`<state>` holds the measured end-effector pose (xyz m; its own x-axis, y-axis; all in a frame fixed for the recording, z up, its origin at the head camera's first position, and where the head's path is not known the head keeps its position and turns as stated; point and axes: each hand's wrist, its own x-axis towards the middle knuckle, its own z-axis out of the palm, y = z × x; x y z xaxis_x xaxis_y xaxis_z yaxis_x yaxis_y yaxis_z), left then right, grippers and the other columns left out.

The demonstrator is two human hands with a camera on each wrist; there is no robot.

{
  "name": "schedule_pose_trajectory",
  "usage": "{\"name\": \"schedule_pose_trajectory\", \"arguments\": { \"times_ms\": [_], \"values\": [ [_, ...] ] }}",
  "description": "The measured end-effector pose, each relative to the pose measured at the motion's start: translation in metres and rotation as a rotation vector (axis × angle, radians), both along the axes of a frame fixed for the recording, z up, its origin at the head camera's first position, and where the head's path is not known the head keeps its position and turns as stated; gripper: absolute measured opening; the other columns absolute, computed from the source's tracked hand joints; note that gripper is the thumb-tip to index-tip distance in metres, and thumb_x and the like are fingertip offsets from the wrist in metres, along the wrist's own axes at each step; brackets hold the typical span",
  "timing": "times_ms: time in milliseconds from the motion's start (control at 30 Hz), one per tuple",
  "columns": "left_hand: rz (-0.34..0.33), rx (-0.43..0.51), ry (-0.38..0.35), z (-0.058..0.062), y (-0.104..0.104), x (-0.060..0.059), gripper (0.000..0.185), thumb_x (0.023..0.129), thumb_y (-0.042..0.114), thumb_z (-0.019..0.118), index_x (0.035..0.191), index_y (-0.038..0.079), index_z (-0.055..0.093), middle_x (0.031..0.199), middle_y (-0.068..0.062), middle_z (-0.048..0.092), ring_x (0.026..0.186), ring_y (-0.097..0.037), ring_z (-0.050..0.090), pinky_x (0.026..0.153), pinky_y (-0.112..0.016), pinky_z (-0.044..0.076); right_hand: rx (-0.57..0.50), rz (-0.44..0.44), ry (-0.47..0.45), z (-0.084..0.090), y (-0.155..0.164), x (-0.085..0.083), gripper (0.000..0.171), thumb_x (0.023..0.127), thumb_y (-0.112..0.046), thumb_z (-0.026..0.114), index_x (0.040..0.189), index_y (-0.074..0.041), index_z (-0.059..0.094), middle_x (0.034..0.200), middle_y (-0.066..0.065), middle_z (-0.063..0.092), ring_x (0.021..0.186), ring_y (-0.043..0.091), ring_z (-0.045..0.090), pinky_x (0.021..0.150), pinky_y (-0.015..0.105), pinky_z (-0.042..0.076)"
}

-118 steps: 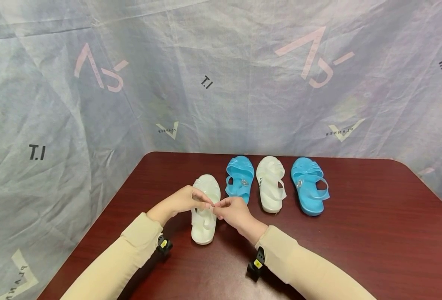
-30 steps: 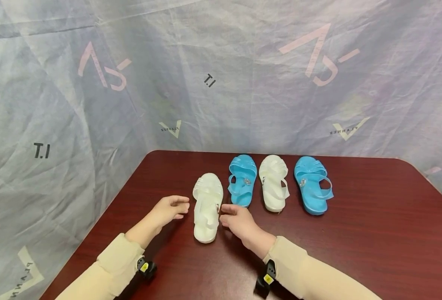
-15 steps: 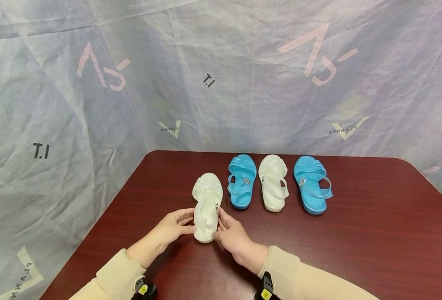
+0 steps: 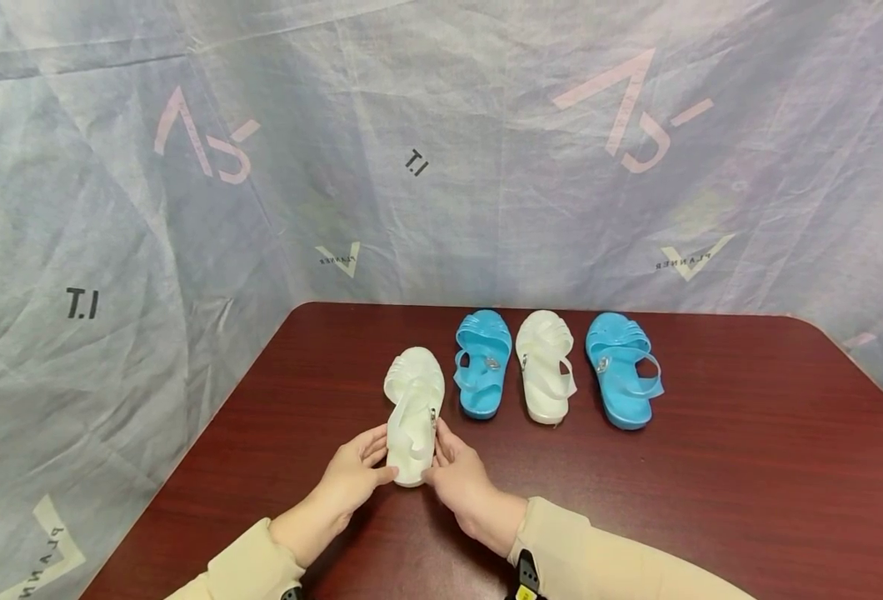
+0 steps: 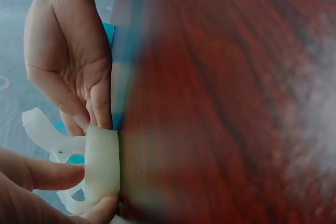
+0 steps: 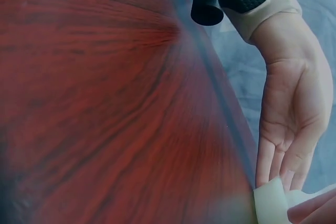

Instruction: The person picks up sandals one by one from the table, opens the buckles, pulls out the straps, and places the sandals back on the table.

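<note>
Fingers of the left hand are lying fairly straight against the left side of the white sandal's heel, with the thumb touching its near end, low in the middle of the head view. Opposite them, the right hand is pressing its own fingers along the heel's right side, so the sandal is sitting flat on the bench cupped between both palms rather than being gripped in a closed fist. Both cream sleeves are reaching in from the bottom edge of the frame. In the left wrist view the pale heel is showing between the two hands, fingers touching it on either side. Just beyond the held sandal, towards the middle of the frame, a row of three is standing side by side: a blue sandal, a second white sandal, and another blue sandal. Behind the bench's far edge a wrinkled printed sheet is filling the upper frame.
</note>
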<state>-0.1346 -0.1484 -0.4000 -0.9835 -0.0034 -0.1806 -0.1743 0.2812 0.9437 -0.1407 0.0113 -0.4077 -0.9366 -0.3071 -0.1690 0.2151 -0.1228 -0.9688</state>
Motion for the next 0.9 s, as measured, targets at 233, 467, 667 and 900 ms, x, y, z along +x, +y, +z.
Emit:
{"name": "schedule_pose_trajectory", "arguments": {
  "times_ms": [233,467,667,900],
  "values": [
    [0.002,0.009,0.004,0.0019,0.0013,0.0006,0.064,0.082,-0.013,0.064,0.142,-0.006,0.041,0.143,-0.026,0.046,0.134,-0.041,0.042,0.108,-0.051,0.038,0.011,-0.018,-0.006,-0.0002,-0.0020,0.0003,0.085,0.078,0.023,0.045,0.153,0.001,0.014,0.158,0.023,0.015,0.146,0.035,0.016,0.117,0.047,0.021],
    [-0.002,0.019,0.006,0.0016,0.0008,-0.0022,0.065,0.081,-0.015,0.064,0.142,-0.008,0.040,0.143,-0.029,0.044,0.134,-0.042,0.042,0.107,-0.050,0.039,0.029,-0.026,0.001,0.0006,-0.0022,-0.0006,0.085,0.078,0.022,0.045,0.153,0.001,0.014,0.158,0.022,0.016,0.146,0.035,0.017,0.117,0.047,0.022],
    [0.000,0.030,0.007,0.0006,0.0006,-0.0037,0.065,0.081,-0.017,0.062,0.142,-0.009,0.041,0.142,-0.031,0.045,0.131,-0.042,0.044,0.104,-0.048,0.043,0.049,-0.038,-0.003,-0.0001,-0.0062,-0.0030,0.086,0.075,0.023,0.044,0.154,0.000,0.015,0.159,0.022,0.016,0.146,0.035,0.018,0.116,0.047,0.023],
    [-0.008,0.028,0.013,0.0021,0.0017,-0.0069,0.065,0.081,-0.017,0.061,0.142,-0.009,0.040,0.142,-0.031,0.044,0.132,-0.042,0.044,0.104,-0.048,0.042,0.049,-0.045,0.002,0.0016,-0.0069,-0.0056,0.086,0.075,0.024,0.043,0.154,0.000,0.015,0.159,0.022,0.016,0.146,0.035,0.018,0.117,0.048,0.022]
  ]
}}
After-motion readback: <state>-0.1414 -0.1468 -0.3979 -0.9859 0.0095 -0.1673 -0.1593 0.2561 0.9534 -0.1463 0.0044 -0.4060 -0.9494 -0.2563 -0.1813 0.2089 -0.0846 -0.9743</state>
